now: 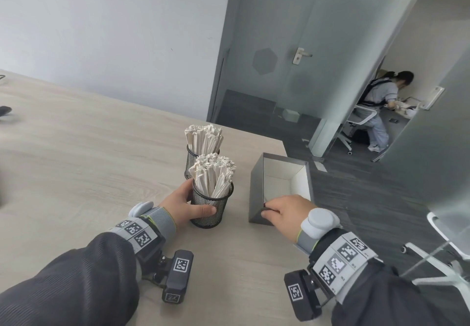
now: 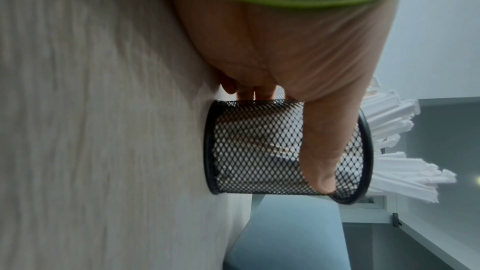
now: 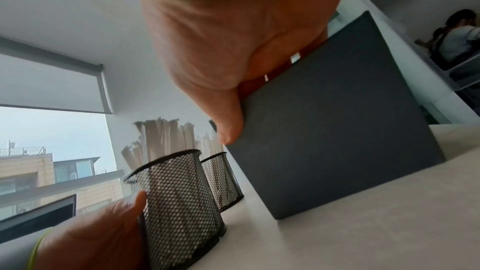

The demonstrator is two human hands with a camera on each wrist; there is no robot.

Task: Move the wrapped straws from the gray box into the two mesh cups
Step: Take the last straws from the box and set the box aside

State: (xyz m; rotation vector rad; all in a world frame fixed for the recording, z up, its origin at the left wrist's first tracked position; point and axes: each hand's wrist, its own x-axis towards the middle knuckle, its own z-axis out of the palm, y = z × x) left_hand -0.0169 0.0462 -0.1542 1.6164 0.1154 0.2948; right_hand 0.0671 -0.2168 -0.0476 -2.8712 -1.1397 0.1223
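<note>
Two black mesh cups stand on the table, both packed with wrapped straws (image 1: 216, 175). My left hand (image 1: 184, 205) grips the near mesh cup (image 1: 212, 210), thumb across its front and fingers behind; the left wrist view shows the thumb lying on the near mesh cup (image 2: 259, 151). The far mesh cup (image 1: 193, 159) stands just behind it. To the right sits the gray box (image 1: 256, 186), white inside, with no straws visible in it. My right hand (image 1: 282, 211) grips the box's near rim, thumb on the outer wall of the gray box (image 3: 337, 130), fingers over the edge.
The table's far edge (image 1: 254, 135) and right edge lie close to the box. A white chair (image 1: 442, 262) stands at the right. Beyond a glass door, a person (image 1: 379, 104) sits in another room. Bare tabletop stretches to the left.
</note>
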